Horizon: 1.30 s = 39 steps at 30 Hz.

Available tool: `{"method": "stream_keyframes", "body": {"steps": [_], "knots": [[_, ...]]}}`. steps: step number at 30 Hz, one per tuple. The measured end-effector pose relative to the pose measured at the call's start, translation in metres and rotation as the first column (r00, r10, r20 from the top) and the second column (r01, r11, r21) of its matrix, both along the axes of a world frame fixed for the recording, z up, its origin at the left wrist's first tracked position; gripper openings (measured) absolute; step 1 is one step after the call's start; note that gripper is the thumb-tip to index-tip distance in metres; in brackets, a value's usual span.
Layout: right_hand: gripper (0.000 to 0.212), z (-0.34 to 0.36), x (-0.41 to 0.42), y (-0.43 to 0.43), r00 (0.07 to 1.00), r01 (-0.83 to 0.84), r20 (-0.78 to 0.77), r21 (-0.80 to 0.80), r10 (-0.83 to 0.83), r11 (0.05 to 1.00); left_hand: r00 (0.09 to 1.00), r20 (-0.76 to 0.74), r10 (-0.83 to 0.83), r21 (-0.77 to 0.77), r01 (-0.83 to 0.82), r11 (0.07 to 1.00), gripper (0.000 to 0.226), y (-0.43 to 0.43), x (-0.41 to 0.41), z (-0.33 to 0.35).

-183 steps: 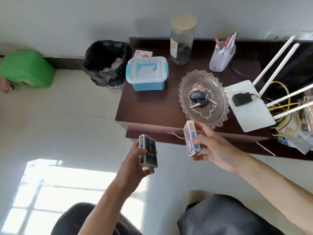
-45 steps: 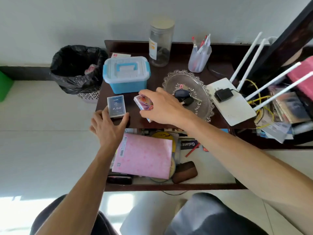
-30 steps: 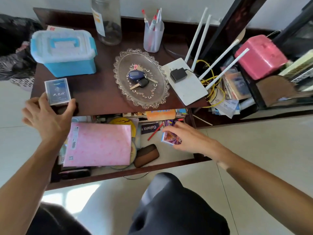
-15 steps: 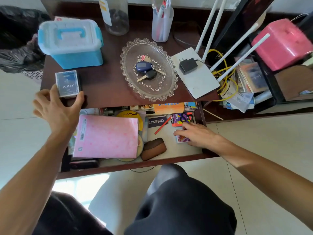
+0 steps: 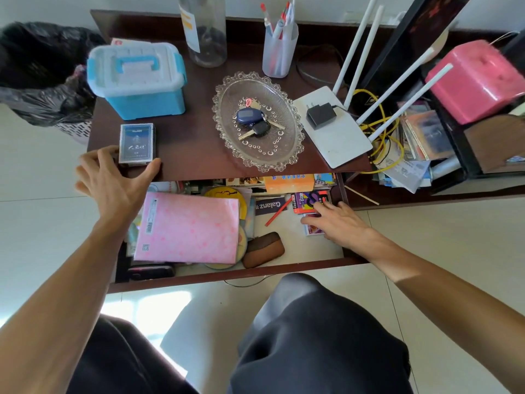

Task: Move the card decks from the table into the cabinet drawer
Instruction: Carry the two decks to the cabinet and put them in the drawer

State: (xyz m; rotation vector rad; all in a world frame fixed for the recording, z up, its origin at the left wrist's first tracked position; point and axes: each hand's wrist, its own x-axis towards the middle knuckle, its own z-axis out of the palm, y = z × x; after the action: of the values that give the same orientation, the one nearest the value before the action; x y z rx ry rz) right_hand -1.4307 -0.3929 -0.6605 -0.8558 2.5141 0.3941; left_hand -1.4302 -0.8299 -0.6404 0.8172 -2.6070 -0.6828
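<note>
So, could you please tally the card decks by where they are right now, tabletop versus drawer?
On the table: 1, the blue deck by the left hand.
In the drawer: 1, the purple deck under the right hand.
Total: 2

"Galanz" reads in white letters, upside down, on a dark booklet (image 5: 270, 206) in the open drawer (image 5: 312, 248), just left of the right hand's (image 5: 338, 223) fingertips. Print on the blue card deck (image 5: 137, 143) above the left hand (image 5: 113, 180) is too small to read.

Two card decks: blue deck (image 5: 137, 144), red deck (image 5: 312, 228). Two hands.
</note>
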Motion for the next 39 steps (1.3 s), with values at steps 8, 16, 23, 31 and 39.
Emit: {"method": "stream_keyframes", "body": {"steps": [8,16,23,31,39], "knots": [[0.078,0.016,0.007,-0.008,0.973,0.232,0.042,-0.195,-0.229,0.953,0.99,-0.082,-0.116,0.196,0.13,0.972,0.067,0.002,0.031,0.022],[0.085,0.095,0.035,-0.077,0.998,0.034,-0.018,-0.646,-0.06,0.762,0.675,0.029,-0.737,0.414,0.664,0.623,0.073,0.086,0.095,0.034],[0.065,0.091,0.039,-0.095,0.993,-0.079,0.036,-0.497,0.112,0.864,0.553,-0.01,-0.833,0.544,0.702,0.46,0.069,0.131,0.099,0.014],[0.067,0.06,0.022,-0.045,0.987,0.129,0.139,-0.334,-0.086,0.934,0.372,0.341,-0.863,0.196,0.87,0.453,0.058,0.135,0.115,0.011],[0.061,0.02,0.007,0.015,0.944,0.232,0.264,-0.104,-0.198,0.967,0.386,0.291,-0.875,0.148,0.886,0.44,0.037,0.139,0.112,0.008]]}}
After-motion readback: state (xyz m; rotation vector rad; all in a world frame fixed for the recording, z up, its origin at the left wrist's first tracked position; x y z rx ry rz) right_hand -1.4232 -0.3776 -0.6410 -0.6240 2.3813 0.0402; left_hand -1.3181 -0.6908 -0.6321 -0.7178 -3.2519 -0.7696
